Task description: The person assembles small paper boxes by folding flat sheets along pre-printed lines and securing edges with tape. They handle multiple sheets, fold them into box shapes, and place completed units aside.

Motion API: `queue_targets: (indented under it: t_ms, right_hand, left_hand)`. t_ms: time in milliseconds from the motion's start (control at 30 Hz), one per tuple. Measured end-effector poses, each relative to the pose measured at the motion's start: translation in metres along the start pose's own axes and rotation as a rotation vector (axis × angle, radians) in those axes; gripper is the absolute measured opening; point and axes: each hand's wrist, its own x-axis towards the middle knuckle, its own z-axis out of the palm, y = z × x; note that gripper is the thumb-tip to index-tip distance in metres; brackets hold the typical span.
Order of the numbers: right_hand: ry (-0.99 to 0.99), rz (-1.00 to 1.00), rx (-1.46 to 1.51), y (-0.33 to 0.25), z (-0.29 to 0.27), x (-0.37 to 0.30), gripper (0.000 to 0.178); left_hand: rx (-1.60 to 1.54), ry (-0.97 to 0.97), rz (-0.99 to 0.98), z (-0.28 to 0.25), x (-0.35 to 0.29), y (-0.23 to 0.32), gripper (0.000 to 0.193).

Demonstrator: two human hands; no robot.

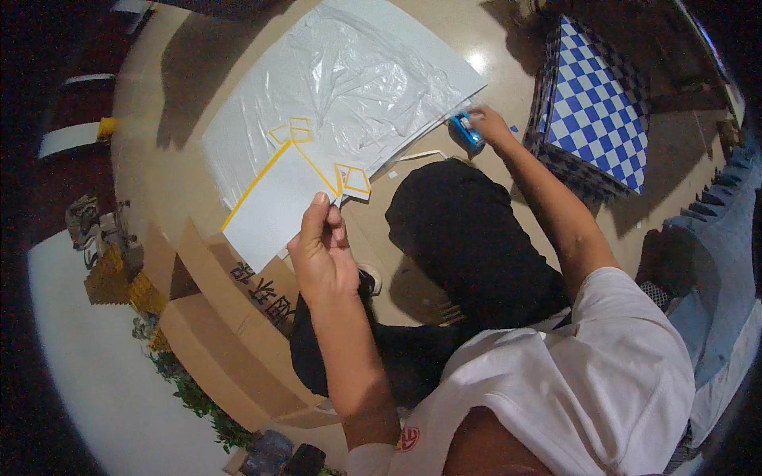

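Left hand (327,258): pinching yellow-edged white card (268,206)
Right hand (490,124): at the blue object (468,136) (whether it grips, I cannot tell)

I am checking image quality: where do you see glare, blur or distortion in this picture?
In the head view, glare spots the floor and streaks the clear plastic film; the right hand looks slightly blurred; edges of the cardboard box bend, and the corners go dark.
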Motion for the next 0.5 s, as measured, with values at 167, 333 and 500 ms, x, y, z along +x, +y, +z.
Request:
queue_targets:
  t_ms: [167,333,500]
  right_hand:
    - [-0.165,0.172,0.045,0.084,0.020,-0.012,0.039]
    - [-0.077,0.117,-0.109,0.104,0.030,0.004,0.032]
    - [-0.135,0.139,0.010,0.118,0.028,0.020,0.024]
  left_hand:
    - [0.042,-0.020,-0.025,-0.005,0.008,-0.016,0.012]
    - [0.078,-0.018,-0.038,-0.003,0.017,-0.027,0.013]
    - [0.101,-0.009,-0.044,0.004,0.023,-0.034,0.014]
